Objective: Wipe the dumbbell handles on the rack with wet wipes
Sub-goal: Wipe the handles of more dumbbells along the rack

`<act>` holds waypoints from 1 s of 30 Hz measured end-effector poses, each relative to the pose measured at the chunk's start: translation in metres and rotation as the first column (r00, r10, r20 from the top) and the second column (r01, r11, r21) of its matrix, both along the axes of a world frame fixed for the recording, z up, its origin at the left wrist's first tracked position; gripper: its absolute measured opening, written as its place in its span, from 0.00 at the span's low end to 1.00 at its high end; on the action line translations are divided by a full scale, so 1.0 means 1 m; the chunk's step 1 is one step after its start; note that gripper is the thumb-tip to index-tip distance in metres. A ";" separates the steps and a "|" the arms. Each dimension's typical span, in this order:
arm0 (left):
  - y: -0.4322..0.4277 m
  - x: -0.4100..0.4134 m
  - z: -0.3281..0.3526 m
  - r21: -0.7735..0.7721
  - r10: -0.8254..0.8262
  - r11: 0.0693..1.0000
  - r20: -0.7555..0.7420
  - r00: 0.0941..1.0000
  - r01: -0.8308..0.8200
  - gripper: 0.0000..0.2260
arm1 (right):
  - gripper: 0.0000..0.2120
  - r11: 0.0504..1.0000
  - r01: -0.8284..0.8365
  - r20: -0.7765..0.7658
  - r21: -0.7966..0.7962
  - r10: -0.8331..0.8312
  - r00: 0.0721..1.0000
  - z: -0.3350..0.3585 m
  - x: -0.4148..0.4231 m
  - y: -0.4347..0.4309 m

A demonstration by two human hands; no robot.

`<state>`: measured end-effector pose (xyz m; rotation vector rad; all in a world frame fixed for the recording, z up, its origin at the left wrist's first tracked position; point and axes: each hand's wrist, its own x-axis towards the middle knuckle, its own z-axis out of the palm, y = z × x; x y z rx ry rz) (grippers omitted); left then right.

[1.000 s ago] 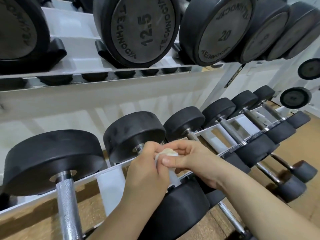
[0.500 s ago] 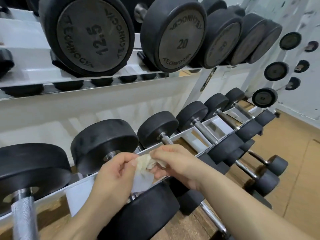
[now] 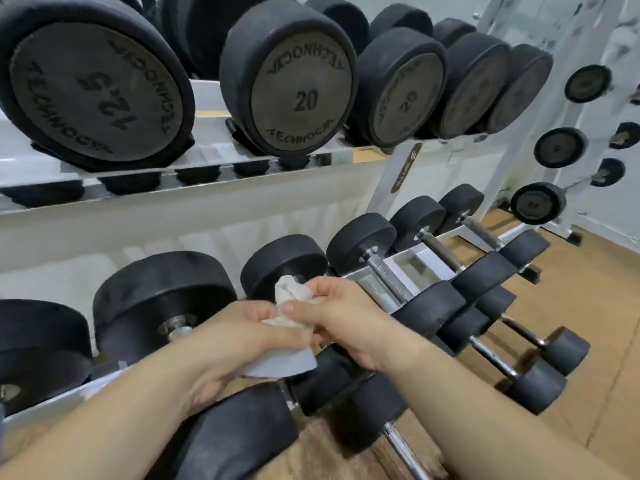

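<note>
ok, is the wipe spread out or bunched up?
Bunched up. The wet wipe is a crumpled wad pinched between the left hand and right hand, a lump poking up above the thumbs.

Tan wood-grain floor (image 3: 595,292), white wall (image 3: 620,32) at right (grey scuff marks up top), flat even indoor light.

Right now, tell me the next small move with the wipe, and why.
Probably lower the wet wipe onto the bare knurled handle just right of the hands and wrap it round. The left hand and right hand both pinch the wipe, bunched up between them, and that handle lies uncovered close by.
</note>
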<state>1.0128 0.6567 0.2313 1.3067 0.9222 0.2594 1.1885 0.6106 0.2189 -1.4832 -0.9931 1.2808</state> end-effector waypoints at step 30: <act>-0.018 0.120 -0.028 0.103 0.740 0.672 -0.045 0.671 -0.733 0.11 | 0.13 0.755 -0.655 -0.149 -0.037 0.644 0.750 -0.046 0.177 0.118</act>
